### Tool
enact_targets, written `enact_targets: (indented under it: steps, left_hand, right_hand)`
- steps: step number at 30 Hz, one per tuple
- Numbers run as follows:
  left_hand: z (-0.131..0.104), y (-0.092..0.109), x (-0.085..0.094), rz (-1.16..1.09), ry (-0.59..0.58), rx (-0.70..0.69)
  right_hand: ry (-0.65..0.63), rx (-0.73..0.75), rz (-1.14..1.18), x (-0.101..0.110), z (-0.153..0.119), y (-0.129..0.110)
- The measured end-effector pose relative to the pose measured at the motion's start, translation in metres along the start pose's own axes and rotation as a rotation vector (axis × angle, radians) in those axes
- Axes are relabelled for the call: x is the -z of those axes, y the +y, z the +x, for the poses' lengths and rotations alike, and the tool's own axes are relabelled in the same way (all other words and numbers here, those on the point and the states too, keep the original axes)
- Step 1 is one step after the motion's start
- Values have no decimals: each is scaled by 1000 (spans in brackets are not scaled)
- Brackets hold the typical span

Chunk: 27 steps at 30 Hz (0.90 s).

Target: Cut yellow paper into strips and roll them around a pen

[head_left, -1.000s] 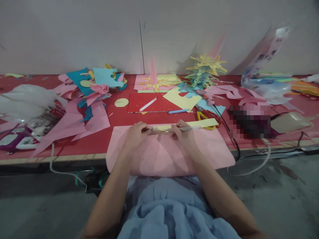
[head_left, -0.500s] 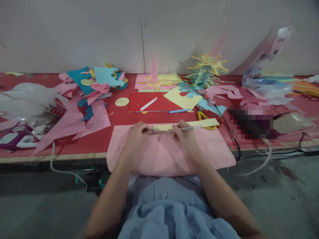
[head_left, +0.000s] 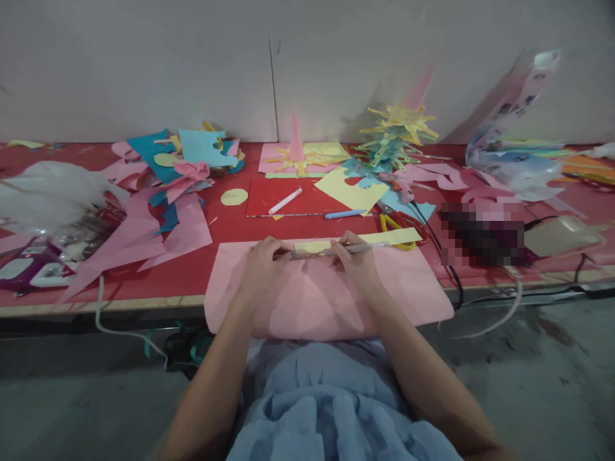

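Observation:
A large pink paper sheet lies along the table's front edge and bends down over it towards my lap. On its far side rests a long yellow paper strip. My left hand is closed, with thumb and fingertips pinching the strip's left end; the exact grip is partly hidden. Between the fingers of my right hand is a slim grey pen, held nearly flat along the strip and pointing left. Under the strip's right part sit scissors with yellow and red handles.
A red sheet bears a white marker and a blue marker. Behind stand a pink paper cone and a layered paper tree. A glue gun trails its cable. Paper scraps and plastic bags flank the work.
The view has shifted very slightly. Both hands, the pen and the yellow strip stay practically where they were.

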<state>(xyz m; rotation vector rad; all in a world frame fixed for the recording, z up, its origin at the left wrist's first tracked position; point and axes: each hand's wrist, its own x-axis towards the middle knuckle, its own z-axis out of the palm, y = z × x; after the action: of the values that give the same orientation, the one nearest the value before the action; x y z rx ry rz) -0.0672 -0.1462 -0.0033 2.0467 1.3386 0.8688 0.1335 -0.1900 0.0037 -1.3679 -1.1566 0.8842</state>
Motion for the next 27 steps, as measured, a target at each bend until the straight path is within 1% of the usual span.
enact_targets:
  steps: [9,16,27]
  left_hand:
    - [0,2,1,27,-3,-6]
    - [-2,0,1,1,4,-22]
    - [-3,6,3,-22,-22,17]
  right_hand:
    - [2,-10,-17,1,1,2]
    - [-6,-11,-14,1,1,2]
    - [6,0,-34,1,1,0]
